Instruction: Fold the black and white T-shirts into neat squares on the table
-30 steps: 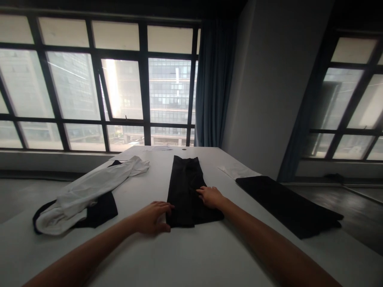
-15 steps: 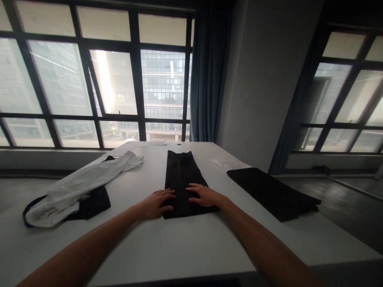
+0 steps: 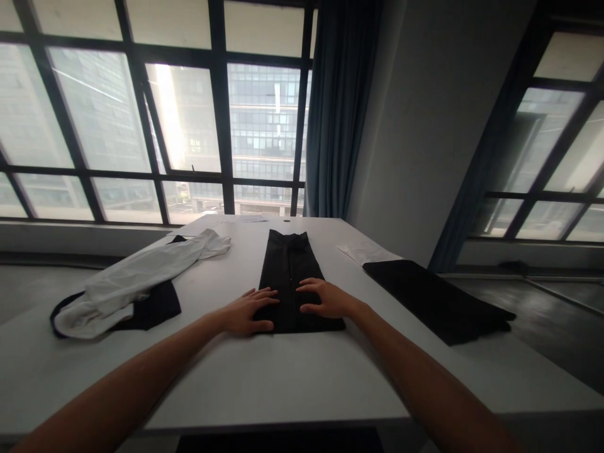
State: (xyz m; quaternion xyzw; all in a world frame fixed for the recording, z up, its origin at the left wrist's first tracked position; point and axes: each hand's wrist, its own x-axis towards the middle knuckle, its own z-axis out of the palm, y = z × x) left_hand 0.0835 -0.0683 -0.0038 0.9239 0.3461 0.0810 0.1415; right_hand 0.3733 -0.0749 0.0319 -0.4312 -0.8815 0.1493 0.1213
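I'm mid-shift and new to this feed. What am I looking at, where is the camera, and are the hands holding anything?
There is no machine here: a person works with two bare hands, and the single camera sits on their head, looking forward and down. The left hand and right hand lie flat, fingers spread, on a long folded black garment on the white table. Nothing is gripped. To the left lies a white garment over dark cloth; to the right, another black cloth.
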